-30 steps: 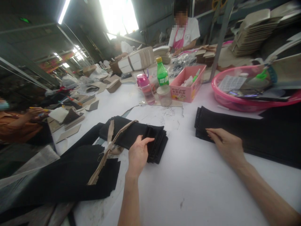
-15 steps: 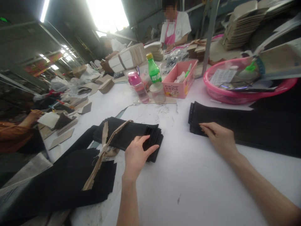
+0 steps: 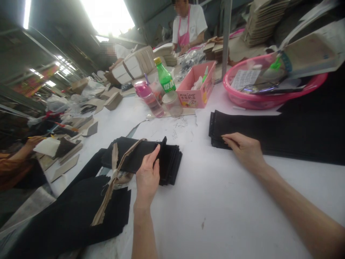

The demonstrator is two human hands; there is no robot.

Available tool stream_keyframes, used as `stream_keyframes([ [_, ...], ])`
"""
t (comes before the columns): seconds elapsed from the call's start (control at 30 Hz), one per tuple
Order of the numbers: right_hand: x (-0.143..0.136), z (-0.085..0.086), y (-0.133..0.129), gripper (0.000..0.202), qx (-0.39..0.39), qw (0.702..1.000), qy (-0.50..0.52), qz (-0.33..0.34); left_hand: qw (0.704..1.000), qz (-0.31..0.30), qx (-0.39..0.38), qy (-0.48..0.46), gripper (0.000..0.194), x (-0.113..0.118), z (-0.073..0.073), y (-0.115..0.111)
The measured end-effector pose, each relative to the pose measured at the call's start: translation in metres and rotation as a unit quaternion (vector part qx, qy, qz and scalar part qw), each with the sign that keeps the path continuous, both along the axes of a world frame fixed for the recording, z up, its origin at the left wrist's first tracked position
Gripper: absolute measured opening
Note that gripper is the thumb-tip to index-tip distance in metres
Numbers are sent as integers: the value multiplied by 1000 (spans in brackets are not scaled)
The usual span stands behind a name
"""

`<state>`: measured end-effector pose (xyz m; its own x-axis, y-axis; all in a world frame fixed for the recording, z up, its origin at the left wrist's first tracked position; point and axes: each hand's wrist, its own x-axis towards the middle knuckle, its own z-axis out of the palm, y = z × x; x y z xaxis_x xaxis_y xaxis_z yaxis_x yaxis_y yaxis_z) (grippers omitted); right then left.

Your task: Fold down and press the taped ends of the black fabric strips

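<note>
A tied bundle of black pieces (image 3: 132, 153) lies left of centre, crossed by a beige strip (image 3: 107, 196). My left hand (image 3: 148, 172) pinches the end of a black piece (image 3: 162, 147) and lifts it above the stacked ends (image 3: 172, 165). To the right, my right hand (image 3: 244, 147) has thumb and forefinger pressed together at the near left end of a long black stack (image 3: 293, 138); whatever is between those fingertips is too small to make out. More black pieces (image 3: 81, 212) are piled at the lower left.
Behind the hands stand a pink-lidded bottle (image 3: 151, 99), a green bottle (image 3: 165, 77), a jar (image 3: 172, 103), a pink box (image 3: 198, 86) and a pink basket (image 3: 269, 100). A person in a pink apron (image 3: 184, 28) works beyond. Another person's hand (image 3: 33, 142) is at the left.
My left thumb and fingers have closed, and a black piece end now stands raised at them. My right hand remains at the long stack's edge. The whole view has shifted slightly.
</note>
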<state>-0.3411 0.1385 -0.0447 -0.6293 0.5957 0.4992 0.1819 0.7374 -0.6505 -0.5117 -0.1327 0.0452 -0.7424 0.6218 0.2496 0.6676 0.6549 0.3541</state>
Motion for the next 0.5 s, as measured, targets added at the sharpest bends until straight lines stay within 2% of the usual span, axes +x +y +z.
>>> stream_keyframes([
  [0.23, 0, 1, 0, 17, -1, 1000, -2, 3, 999, -24, -42, 10, 43, 4, 0, 3],
  [0.4, 1, 1, 0, 16, -3, 1000, 4, 1, 995, -19, -96, 3, 54, 9, 3, 8],
  [0.5, 1, 1, 0, 16, -6, 1000, 8, 3, 994, -19, -108, 10, 53, 11, 4, 9],
])
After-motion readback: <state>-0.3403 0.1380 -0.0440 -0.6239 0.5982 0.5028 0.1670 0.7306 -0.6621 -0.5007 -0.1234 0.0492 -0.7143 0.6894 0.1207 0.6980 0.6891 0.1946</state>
